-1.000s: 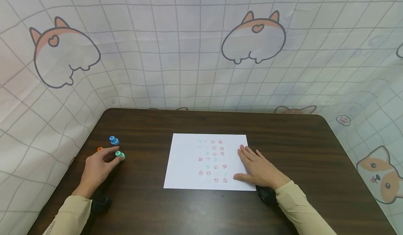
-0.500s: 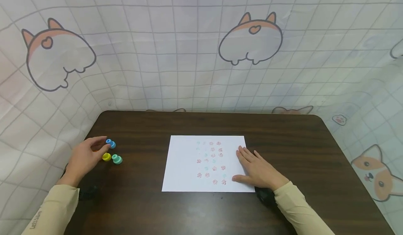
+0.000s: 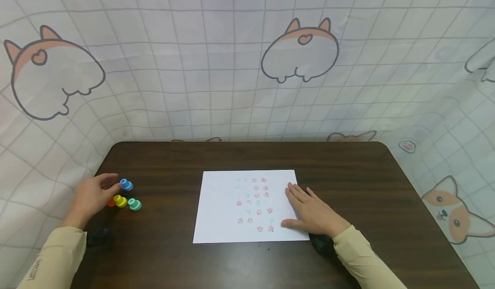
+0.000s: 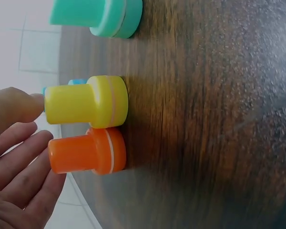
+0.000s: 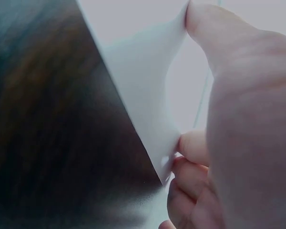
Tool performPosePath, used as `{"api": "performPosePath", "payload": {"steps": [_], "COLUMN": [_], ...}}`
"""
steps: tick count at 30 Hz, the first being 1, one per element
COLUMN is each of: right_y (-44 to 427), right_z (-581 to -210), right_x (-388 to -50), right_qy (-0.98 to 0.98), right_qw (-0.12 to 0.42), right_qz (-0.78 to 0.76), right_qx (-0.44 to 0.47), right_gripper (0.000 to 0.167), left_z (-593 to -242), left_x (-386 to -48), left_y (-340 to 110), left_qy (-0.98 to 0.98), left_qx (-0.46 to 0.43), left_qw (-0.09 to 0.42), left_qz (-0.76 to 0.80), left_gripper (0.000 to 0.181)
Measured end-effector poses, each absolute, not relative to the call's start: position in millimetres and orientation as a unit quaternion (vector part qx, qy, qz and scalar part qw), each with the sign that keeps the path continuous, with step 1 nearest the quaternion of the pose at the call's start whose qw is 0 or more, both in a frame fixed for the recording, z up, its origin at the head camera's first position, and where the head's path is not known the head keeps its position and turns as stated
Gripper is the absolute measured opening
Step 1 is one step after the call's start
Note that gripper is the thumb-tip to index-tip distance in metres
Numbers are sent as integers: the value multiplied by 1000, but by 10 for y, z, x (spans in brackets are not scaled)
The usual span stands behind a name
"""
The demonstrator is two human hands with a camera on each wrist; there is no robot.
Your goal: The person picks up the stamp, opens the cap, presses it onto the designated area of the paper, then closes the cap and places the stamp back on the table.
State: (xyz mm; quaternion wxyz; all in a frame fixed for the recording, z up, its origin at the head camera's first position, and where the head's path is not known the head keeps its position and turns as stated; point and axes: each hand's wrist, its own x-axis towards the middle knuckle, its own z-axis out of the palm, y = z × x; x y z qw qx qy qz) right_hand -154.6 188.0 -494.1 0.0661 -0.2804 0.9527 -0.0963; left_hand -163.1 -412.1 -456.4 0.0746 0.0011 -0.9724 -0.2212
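Note:
My left hand (image 3: 88, 196) is at the table's left side, fingers loosely bent, with a gap between thumb and index finger. Its thumb tip is close to a blue stamp (image 3: 126, 185); whether they touch I cannot tell. Just nearer stand a yellow stamp (image 4: 69, 105), an orange stamp (image 4: 74, 153) and a green stamp (image 4: 117, 16), all upright. In the left wrist view the yellow one mostly hides the blue. My right hand (image 3: 311, 211) rests flat, fingers straight, on the right edge of a white paper (image 3: 216, 207) bearing rows of small red and pale blue-green prints.
The dark wooden table (image 3: 174, 259) has rounded far corners. A white grid-patterned cloth (image 3: 185, 74) with cartoon corgis hangs behind it and at both sides.
My left hand, at the green stamp a second ago, has left it standing, gone to the blue one, then drawn slightly leftward. The head view has shifted. The right hand stays on the paper.

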Motion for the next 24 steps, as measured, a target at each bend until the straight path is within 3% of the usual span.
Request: {"api": "performPosePath", "payload": {"steps": [24], "right_y": [1868], "right_z": [-4948], "right_x": [-1546], "right_qy": [955], "right_qw": [68], "right_qz": [-94], "right_qx": [-272], "right_gripper": [98], "left_z": [-4551], "left_x": [-1712], "left_y": [-4064], "left_qy": [-978], "left_qx": [4], "left_qw": [35], "left_qz": [-204], "left_gripper": [42]}}
